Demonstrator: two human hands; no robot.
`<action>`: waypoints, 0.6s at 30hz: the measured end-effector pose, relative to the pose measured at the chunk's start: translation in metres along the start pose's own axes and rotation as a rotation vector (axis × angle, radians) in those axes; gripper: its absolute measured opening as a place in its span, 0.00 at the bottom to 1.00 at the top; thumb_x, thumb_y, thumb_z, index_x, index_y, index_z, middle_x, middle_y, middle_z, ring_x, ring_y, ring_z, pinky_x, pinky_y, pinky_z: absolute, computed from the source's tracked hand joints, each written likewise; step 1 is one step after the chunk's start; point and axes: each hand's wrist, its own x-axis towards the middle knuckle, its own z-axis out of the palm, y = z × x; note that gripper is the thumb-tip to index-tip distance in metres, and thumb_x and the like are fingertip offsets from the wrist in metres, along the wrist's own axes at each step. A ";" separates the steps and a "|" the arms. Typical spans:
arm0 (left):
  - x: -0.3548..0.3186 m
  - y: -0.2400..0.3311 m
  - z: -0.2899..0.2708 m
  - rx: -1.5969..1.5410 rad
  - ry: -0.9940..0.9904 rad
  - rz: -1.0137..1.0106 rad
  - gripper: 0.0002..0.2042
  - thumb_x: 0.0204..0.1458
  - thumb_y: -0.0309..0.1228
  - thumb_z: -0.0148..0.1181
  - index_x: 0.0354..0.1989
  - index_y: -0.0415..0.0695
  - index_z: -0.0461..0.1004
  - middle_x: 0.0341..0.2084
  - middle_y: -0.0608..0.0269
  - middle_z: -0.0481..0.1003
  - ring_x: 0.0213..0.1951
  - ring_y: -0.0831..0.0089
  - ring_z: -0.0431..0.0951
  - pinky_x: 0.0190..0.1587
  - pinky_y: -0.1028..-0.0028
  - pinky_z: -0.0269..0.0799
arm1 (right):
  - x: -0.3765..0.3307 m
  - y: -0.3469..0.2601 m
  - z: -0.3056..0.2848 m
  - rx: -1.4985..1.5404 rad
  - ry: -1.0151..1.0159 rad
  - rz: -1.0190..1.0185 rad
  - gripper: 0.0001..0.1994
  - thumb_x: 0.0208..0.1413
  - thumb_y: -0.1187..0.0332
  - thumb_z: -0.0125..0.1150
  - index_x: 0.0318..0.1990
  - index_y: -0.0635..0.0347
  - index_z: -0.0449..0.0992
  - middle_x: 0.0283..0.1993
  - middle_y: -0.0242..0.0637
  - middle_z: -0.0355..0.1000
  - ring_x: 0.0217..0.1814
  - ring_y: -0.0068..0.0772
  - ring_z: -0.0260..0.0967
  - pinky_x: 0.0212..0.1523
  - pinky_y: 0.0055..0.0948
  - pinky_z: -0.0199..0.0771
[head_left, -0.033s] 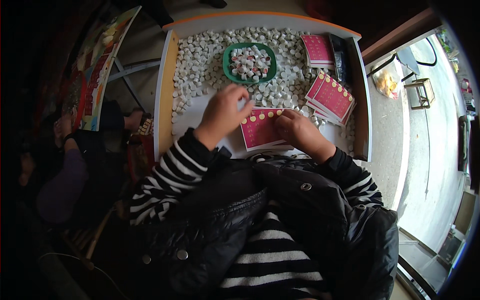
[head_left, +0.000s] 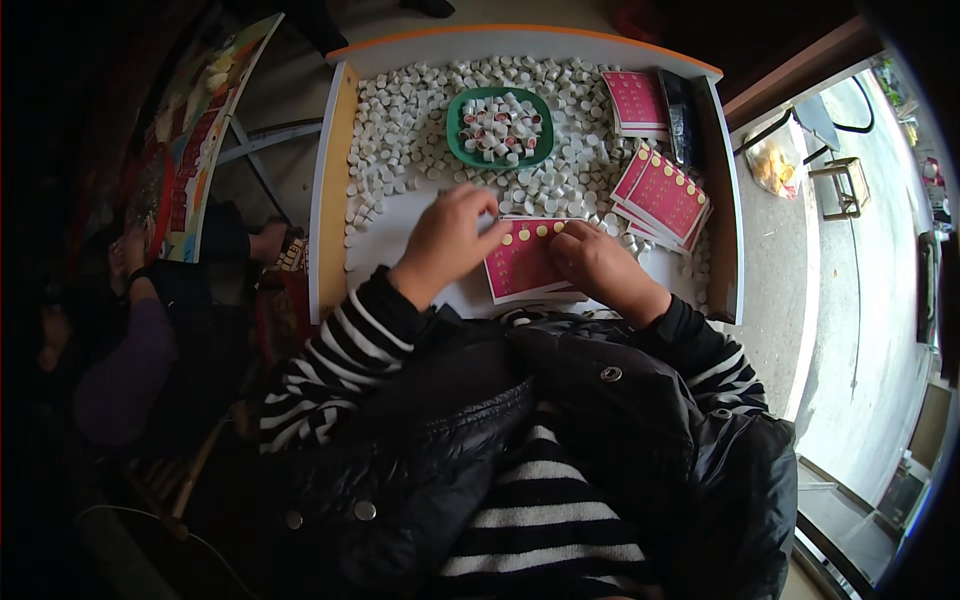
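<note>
A pink card (head_left: 515, 268) with a row of pale yellow discs along its upper part lies in front of me, on a small stack of white-edged cards. At its upper left corner is my left hand (head_left: 443, 240), thumb stretched toward the disc row and fingers curled. Anything between those fingertips is too small to make out. Over the card's right side rests my right hand (head_left: 607, 268), its fingers drawn together at the right end of the row and hiding what they hold. Beyond both hands, a green tray (head_left: 452, 140) holds several small white caps, some showing reddish insides.
Loose white caps (head_left: 400, 125) cover much of the shallow, orange-edged box table (head_left: 530, 36). At right lie fanned pink cards (head_left: 668, 195), another card stack (head_left: 635, 100) and a dark packet (head_left: 680, 110). A person's arm (head_left: 120, 340) and a colourful board (head_left: 205, 130) are at left.
My left hand has come slightly nearer to me, its thumb now over the left end of the disc row. My right hand stays almost in place.
</note>
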 end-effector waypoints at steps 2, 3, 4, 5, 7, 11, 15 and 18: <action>-0.018 0.002 0.002 0.024 -0.137 0.035 0.11 0.45 0.29 0.63 0.35 0.40 0.70 0.28 0.56 0.73 0.32 0.57 0.74 0.35 0.67 0.70 | 0.002 0.000 0.003 -0.032 0.001 -0.050 0.08 0.43 0.75 0.60 0.34 0.62 0.71 0.32 0.42 0.68 0.37 0.48 0.68 0.37 0.36 0.71; -0.021 0.001 0.007 0.028 -0.134 0.037 0.11 0.45 0.29 0.63 0.35 0.40 0.70 0.28 0.56 0.73 0.32 0.57 0.74 0.35 0.67 0.70 | 0.003 0.001 0.004 -0.050 -0.011 -0.043 0.08 0.43 0.74 0.60 0.33 0.62 0.71 0.32 0.42 0.68 0.37 0.48 0.68 0.37 0.37 0.70; -0.023 0.001 0.012 0.027 -0.155 0.009 0.11 0.45 0.29 0.63 0.34 0.40 0.70 0.28 0.55 0.73 0.31 0.57 0.74 0.34 0.67 0.70 | 0.006 0.001 0.004 -0.068 -0.022 -0.038 0.08 0.43 0.74 0.60 0.33 0.62 0.70 0.32 0.42 0.68 0.36 0.48 0.68 0.36 0.38 0.70; -0.023 0.001 0.017 0.024 -0.177 -0.016 0.11 0.45 0.29 0.63 0.34 0.40 0.69 0.28 0.55 0.73 0.31 0.57 0.74 0.34 0.67 0.70 | 0.007 0.000 0.003 -0.088 -0.033 -0.031 0.08 0.43 0.73 0.61 0.32 0.63 0.70 0.31 0.43 0.67 0.36 0.48 0.67 0.36 0.38 0.70; -0.023 0.001 0.021 0.021 -0.200 -0.029 0.11 0.45 0.30 0.63 0.34 0.40 0.69 0.28 0.55 0.73 0.30 0.56 0.74 0.34 0.67 0.70 | -0.003 -0.002 -0.016 -0.032 -0.051 0.056 0.08 0.42 0.75 0.59 0.32 0.63 0.70 0.31 0.43 0.67 0.35 0.48 0.67 0.36 0.38 0.70; -0.018 0.006 0.007 -0.053 -0.263 -0.129 0.10 0.48 0.27 0.62 0.32 0.38 0.67 0.26 0.58 0.72 0.28 0.65 0.74 0.33 0.71 0.69 | -0.063 -0.009 -0.089 -0.006 -0.012 0.359 0.09 0.40 0.81 0.55 0.32 0.65 0.69 0.30 0.44 0.65 0.32 0.44 0.65 0.33 0.33 0.68; -0.011 0.008 -0.009 -0.459 -0.223 -0.099 0.08 0.50 0.24 0.60 0.31 0.38 0.66 0.24 0.62 0.70 0.28 0.75 0.71 0.32 0.75 0.68 | -0.153 -0.017 -0.147 -0.205 -0.050 0.790 0.09 0.42 0.79 0.59 0.33 0.64 0.70 0.30 0.43 0.67 0.33 0.40 0.67 0.33 0.32 0.68; 0.000 0.030 -0.018 -0.577 -0.278 -0.106 0.06 0.51 0.22 0.58 0.31 0.38 0.66 0.24 0.65 0.69 0.29 0.82 0.67 0.33 0.78 0.66 | -0.173 -0.044 -0.169 -0.357 0.061 0.856 0.09 0.45 0.76 0.62 0.36 0.63 0.72 0.33 0.40 0.70 0.36 0.35 0.69 0.35 0.31 0.69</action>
